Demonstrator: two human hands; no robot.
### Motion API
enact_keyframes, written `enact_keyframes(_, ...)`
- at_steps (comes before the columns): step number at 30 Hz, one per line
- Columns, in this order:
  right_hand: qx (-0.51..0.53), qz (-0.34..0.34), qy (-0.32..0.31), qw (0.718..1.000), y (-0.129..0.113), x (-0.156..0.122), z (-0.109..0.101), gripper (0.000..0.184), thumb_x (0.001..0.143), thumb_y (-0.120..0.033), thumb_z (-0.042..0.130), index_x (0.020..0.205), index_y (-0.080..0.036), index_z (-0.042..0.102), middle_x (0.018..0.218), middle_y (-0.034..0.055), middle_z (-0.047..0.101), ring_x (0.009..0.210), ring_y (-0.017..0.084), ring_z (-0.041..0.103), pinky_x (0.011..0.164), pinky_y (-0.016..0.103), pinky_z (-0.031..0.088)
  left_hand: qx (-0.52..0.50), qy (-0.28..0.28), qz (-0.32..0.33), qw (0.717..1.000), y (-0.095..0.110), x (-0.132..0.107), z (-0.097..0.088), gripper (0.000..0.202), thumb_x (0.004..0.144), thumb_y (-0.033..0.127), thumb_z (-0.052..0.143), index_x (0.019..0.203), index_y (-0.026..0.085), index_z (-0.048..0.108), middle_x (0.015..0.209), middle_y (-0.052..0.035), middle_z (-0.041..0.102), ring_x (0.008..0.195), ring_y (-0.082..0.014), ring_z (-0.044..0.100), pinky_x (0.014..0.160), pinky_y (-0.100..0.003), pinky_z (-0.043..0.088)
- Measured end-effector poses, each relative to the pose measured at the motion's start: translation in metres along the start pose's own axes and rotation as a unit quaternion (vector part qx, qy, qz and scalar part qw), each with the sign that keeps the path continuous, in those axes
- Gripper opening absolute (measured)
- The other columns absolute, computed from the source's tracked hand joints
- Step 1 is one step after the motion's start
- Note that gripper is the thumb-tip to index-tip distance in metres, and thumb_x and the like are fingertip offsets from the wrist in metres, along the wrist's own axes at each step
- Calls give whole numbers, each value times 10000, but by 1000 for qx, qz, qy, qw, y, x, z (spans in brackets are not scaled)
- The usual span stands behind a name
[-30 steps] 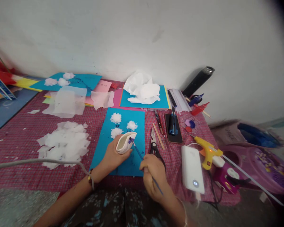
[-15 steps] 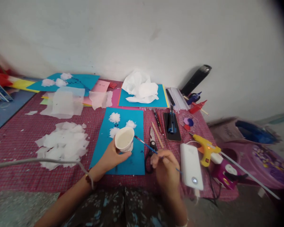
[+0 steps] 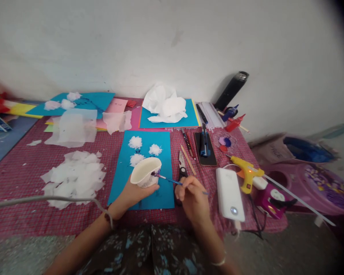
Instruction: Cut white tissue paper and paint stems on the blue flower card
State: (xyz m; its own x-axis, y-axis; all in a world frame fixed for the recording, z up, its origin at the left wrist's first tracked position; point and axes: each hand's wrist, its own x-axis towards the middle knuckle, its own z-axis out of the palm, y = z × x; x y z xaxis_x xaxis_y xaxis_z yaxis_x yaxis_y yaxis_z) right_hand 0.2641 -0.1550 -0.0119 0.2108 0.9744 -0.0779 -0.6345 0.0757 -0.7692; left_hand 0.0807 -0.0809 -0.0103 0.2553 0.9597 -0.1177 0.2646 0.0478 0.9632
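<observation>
My left hand (image 3: 139,194) is wrapped round a white paper cup (image 3: 143,172), its rim squeezed out of round and tilted toward me. In my right hand (image 3: 193,196) is a thin blue paintbrush (image 3: 172,180), pinched near the middle. Its dark-stained bristles are at the cup's right rim, seemingly just inside. Under the cup lies a blue sheet of paper (image 3: 164,164) with three white fluffy paper flowers (image 3: 135,142) on it and some dark paint marks. Black-handled scissors (image 3: 182,172), partly hidden by my right hand, rest beside the sheet.
Torn white tissue pieces (image 3: 74,177) are heaped at the left. On the right lie a phone with a cutter (image 3: 205,149), a white power bank (image 3: 229,194), a yellow glue gun (image 3: 248,172) and a paint palette (image 3: 225,142). Crumpled tissue (image 3: 164,105) sits behind. A grey cable (image 3: 46,199) crosses at left.
The paintbrush has moved left, its bristles going from beside the cup to its rim. The cup is now tilted more and squeezed narrower. The whole view has shifted slightly.
</observation>
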Motion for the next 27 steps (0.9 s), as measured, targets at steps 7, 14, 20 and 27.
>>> enact_keyframes(7,-156,-70,11,985,-7,-9,-18,168,843,-172,563,734,-212,684,574,-18,612,529,140,542,522,274,412,-50,13,2,999,-4,4,0,490,680,362,751,1115,145,686,1055,-122,759,1020,-280,716,1038,-513,523)
enact_keyframes(14,-174,-100,-66,977,-15,-2,-12,179,898,-211,552,789,-223,693,615,-8,607,565,145,556,537,281,436,-68,2,-3,998,-2,7,2,483,657,376,759,1079,154,686,1040,-104,752,1081,-296,696,1013,-502,538)
enact_keyframes(20,-331,-130,-93,930,-27,0,-13,221,939,-183,513,806,-221,685,660,-9,614,598,132,581,545,258,456,-46,15,-2,999,-4,5,-1,427,659,370,759,1023,160,681,1056,-114,753,1097,-300,695,1028,-497,533)
enact_keyframes(27,-253,-129,-83,955,-33,-10,-22,198,942,-235,540,799,-220,676,627,-7,618,591,152,577,571,287,462,-50,29,-2,998,-3,7,0,529,661,368,761,1137,151,686,1084,-126,755,1130,-309,684,1048,-505,520)
